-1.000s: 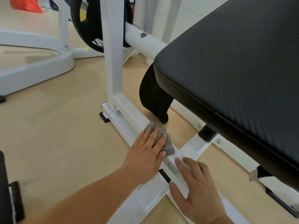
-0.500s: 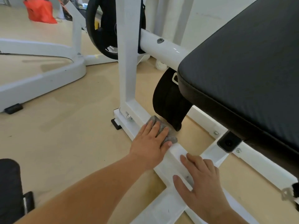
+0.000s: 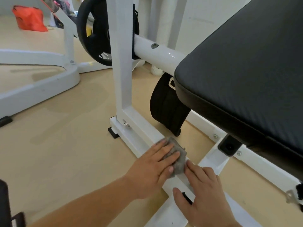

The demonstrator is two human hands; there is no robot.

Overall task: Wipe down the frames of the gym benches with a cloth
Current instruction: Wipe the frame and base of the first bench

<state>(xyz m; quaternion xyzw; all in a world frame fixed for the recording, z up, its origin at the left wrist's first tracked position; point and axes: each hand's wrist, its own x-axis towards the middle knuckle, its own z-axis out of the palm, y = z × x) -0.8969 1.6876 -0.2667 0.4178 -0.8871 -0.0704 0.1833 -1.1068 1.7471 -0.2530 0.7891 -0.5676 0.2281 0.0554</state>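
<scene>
A white bench frame [image 3: 136, 128] lies low on the floor, with a white upright post [image 3: 122, 63] rising from it. My left hand [image 3: 152, 169] presses a small grey cloth [image 3: 177, 155] flat on the frame's floor bar, fingers straight. My right hand [image 3: 203, 192] rests flat on the same bar just behind the cloth, its fingertips touching the cloth's near edge. The black padded seat [image 3: 246, 76] overhangs the frame at the right.
A black weight plate [image 3: 93, 30] hangs behind the post. Under the seat hangs a black pad [image 3: 167, 108]. Another machine's white base [image 3: 37, 86] curves across the left floor. A red bag [image 3: 29, 18] sits far left. Black equipment [image 3: 5, 205] is at the lower left edge.
My left hand slid the cloth forward along the bar toward the post, then back toward my right hand. The camera view shifted, so the frame sits further right.
</scene>
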